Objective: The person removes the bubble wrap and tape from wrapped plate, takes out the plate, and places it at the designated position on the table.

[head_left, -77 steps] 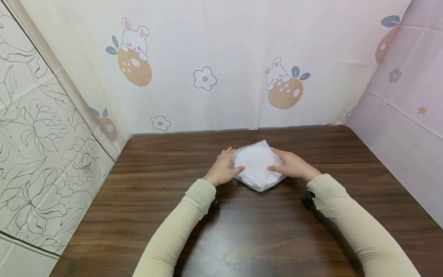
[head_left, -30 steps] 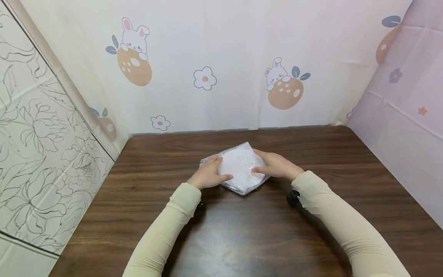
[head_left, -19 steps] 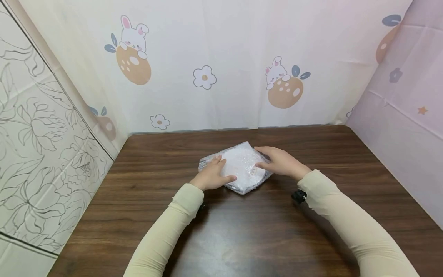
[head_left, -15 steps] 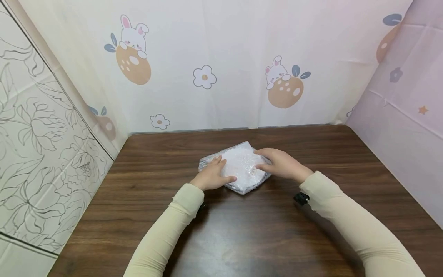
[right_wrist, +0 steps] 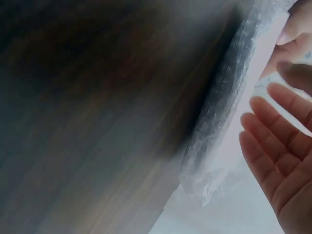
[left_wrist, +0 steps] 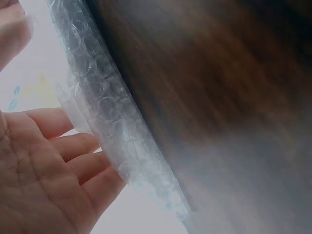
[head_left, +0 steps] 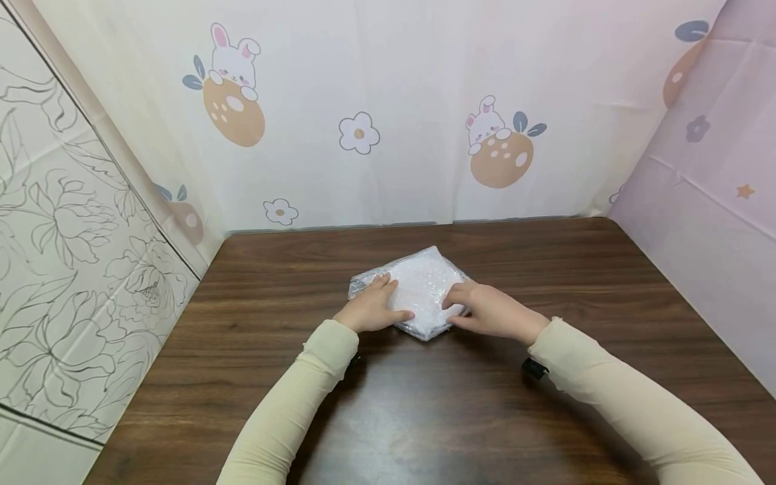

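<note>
A flat white package in bubble wrap [head_left: 418,286] lies on the brown wooden table, its corners pointing to the back and front. My left hand [head_left: 368,306] rests on its left side with fingers extended over the top. In the left wrist view, those fingertips touch the bubble-wrapped edge [left_wrist: 107,102]. At the right side is my right hand [head_left: 494,311], fingers loosely bent over the package's right corner and thumb below them. The right wrist view shows the right fingers [right_wrist: 268,141] spread beside the package [right_wrist: 219,112] with nothing gripped between them.
The wood-grain table [head_left: 388,404] reaches back to a white curtain [head_left: 412,81] with rabbit and flower prints. A flower-patterned panel [head_left: 67,236] borders the left side, and a pale purple curtain [head_left: 715,202] the right. Each sleeve cuff has a black device [head_left: 535,368] under it.
Over the earlier frames the package slid left with both hands. Since then the left hand has stayed on it, while the right hand loosened and shifted toward the front of the right corner.
</note>
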### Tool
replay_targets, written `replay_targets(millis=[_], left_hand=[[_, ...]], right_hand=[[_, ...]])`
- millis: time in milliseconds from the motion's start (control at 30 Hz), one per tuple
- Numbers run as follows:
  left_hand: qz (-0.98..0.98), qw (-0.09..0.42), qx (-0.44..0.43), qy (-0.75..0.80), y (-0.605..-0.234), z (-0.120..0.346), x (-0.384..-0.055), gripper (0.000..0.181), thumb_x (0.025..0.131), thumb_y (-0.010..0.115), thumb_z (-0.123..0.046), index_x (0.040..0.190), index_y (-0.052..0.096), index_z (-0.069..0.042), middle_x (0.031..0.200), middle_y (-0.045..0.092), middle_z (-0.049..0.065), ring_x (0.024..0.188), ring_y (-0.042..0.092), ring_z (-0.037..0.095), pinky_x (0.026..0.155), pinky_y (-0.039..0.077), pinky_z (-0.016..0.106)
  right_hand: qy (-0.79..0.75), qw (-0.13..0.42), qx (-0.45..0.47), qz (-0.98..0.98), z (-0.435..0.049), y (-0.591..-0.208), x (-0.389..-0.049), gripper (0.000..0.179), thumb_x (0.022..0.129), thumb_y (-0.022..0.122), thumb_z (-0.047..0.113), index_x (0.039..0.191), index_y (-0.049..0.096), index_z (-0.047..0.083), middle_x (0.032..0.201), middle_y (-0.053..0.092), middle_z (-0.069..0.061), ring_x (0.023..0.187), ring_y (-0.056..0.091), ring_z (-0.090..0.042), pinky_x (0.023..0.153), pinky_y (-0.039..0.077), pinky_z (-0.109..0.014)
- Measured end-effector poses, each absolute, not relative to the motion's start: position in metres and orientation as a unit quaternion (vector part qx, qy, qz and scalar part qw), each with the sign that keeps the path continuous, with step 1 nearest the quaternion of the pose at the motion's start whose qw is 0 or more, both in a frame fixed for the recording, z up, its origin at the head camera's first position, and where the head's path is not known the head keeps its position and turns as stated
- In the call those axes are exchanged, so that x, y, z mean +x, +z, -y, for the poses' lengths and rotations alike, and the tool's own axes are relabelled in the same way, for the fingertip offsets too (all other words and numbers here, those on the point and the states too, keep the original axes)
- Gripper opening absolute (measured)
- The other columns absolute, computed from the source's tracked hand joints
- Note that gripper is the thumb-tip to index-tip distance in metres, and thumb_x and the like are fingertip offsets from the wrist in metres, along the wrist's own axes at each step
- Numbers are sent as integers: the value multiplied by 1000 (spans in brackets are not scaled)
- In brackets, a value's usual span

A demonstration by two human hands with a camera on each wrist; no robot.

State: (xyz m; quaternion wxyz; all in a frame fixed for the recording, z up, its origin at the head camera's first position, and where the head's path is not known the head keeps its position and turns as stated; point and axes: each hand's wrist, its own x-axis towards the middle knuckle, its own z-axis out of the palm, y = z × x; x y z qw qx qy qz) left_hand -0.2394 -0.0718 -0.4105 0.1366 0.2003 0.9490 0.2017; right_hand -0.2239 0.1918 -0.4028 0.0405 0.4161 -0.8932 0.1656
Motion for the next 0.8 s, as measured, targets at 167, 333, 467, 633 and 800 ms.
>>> replay_targets(millis=[167, 333, 467, 633, 800], left_hand=[[-950, 137, 203, 194, -411, 72, -240, 88, 90, 60, -58, 153, 31, -4, 163, 19, 15, 153, 14, 29, 123, 22, 45], [-950, 140, 203, 192, -410, 72, -239, 89, 90, 60, -58, 153, 31, -3, 163, 19, 16, 152, 14, 29, 123, 22, 45], [-950, 139, 204, 192, -410, 72, -239, 88, 90, 61, -58, 153, 32, -2, 163, 20, 17, 152, 16, 30, 122, 23, 45], [-950, 134, 209, 191, -410, 72, -239, 88, 90, 60, -57, 152, 32, -1, 162, 21, 17, 152, 17, 30, 122, 24, 44], [-950, 137, 210, 186, -410, 72, -238, 88, 91, 58, -58, 153, 30, -2, 163, 19, 17, 152, 15, 29, 123, 22, 44]], right_hand=[[150, 23, 437, 887, -188, -406, -221, 15, 86, 77, 21, 98, 71, 16, 101, 66, 6, 86, 62, -10, 74, 54, -27], [134, 42, 447, 883, -185, -407, -220, 13, 84, 77, 17, 95, 70, 16, 97, 66, 5, 83, 61, -9, 72, 53, -27], [131, 53, 458, 878, -184, -407, -220, 10, 84, 77, 13, 91, 70, 15, 94, 66, 6, 82, 61, -8, 71, 54, -25], [128, 65, 468, 872, -183, -407, -220, 11, 84, 77, 10, 84, 69, 18, 89, 64, 7, 81, 60, -7, 71, 54, -25], [142, 70, 474, 866, -184, -409, -222, 13, 85, 75, 10, 82, 67, 19, 87, 63, 9, 79, 59, -6, 70, 53, -25]])
